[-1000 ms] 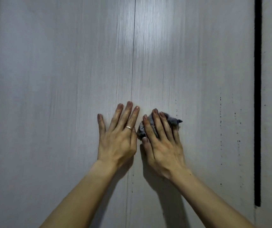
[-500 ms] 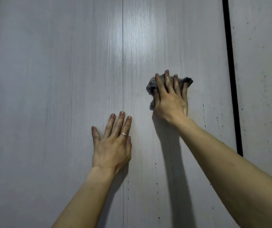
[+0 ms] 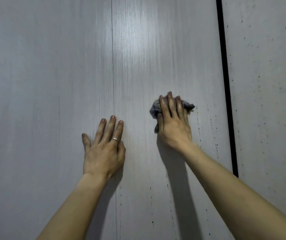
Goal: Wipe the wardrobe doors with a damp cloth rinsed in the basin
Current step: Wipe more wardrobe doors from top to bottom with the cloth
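Two pale grey wood-grain wardrobe doors fill the view, the left door (image 3: 43, 101) and the right door (image 3: 156, 49), meeting at a thin seam. My right hand (image 3: 173, 125) presses a bunched grey cloth (image 3: 154, 109) flat against the right door with straight fingers; the cloth shows only at the fingertips and beside the thumb. My left hand (image 3: 104, 149), wearing a ring, rests flat on the doors with fingers spread, across the seam, and holds nothing. Small dark specks (image 3: 198, 129) run in vertical lines just right of the cloth and lower down. The basin is out of view.
A black vertical gap (image 3: 225, 84) borders the right door. Beyond it stands a pale speckled panel (image 3: 268, 101). A bright light reflection sits high on the right door.
My right hand rose up the right door with the cloth, then slid back down partway. My left hand stayed pressed by the seam. The view drifted to the right.
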`<state>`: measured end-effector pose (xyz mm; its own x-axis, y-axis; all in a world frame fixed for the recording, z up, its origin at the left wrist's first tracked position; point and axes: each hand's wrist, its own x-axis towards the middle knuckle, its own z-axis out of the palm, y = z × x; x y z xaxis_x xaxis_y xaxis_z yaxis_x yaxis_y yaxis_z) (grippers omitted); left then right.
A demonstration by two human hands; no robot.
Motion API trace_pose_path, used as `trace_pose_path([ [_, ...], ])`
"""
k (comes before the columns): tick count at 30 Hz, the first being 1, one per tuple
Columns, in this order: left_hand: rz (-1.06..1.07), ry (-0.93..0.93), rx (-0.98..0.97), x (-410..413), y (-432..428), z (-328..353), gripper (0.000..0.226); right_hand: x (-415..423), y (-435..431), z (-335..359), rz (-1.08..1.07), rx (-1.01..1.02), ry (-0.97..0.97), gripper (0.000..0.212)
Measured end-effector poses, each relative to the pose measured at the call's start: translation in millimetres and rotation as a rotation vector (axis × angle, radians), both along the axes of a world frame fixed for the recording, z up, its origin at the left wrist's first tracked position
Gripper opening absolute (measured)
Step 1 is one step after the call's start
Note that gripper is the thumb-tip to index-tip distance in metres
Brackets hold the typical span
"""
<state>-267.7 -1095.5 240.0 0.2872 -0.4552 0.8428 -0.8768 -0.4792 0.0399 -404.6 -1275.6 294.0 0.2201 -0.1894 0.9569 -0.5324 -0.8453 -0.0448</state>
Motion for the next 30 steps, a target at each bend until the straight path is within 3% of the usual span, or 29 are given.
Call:
trace_pose_path([
  [3,-0.007,0.009,-0.005,-1.6,-0.9,-0.9,0.065,4.7,6.6,-20.4,0.044,0.022,-0.039,0.061],
  [8,-0.004,0.03,-0.009,-5.9,-0.4,-0.3,0.064,-3.9,4.8,-144.1,-0.02,-0.16,0.14,0.062],
  [12,-0.123,0.047,0.003,-8.3,10.3,4.3,0.063,18.0,19.8,-66.0,-0.003,-0.049,0.031,0.06],
  [15,-0.114,0.134,-0.229,6.9,34.7,-15.1,0.069,54.6,43.9,-5.1,0.044,0.064,-0.085,0.061],
  [17,0.005,0.23,-0.303,24.4,53.1,-36.4,0.071,69.6,55.2,-14.5,0.057,-0.006,-0.109,0.061],
  [21,0.142,0.317,-0.118,43.8,76.4,-66.2,0.07,80.1,70.6,-94.0,0.08,-0.346,0.261,0.066],
  [23,0.152,0.291,-0.069,48.9,81.6,-65.8,0.069,73.0,62.6,-78.2,0.067,-0.481,0.397,0.063],
  [25,0.188,0.247,-0.031,53.0,85.4,-63.8,0.069,75.4,67.3,-34.5,0.04,-0.474,0.378,0.06],
  [27,0.194,0.232,-0.002,53.5,88.5,-64.4,0.069,90.0,79.8,8.3,0.049,-0.311,0.254,0.059],
  [30,0.179,0.21,-0.007,57.9,91.8,-67.2,0.07,114.0,98.8,7.4,0.065,-0.196,0.104,0.058],
])
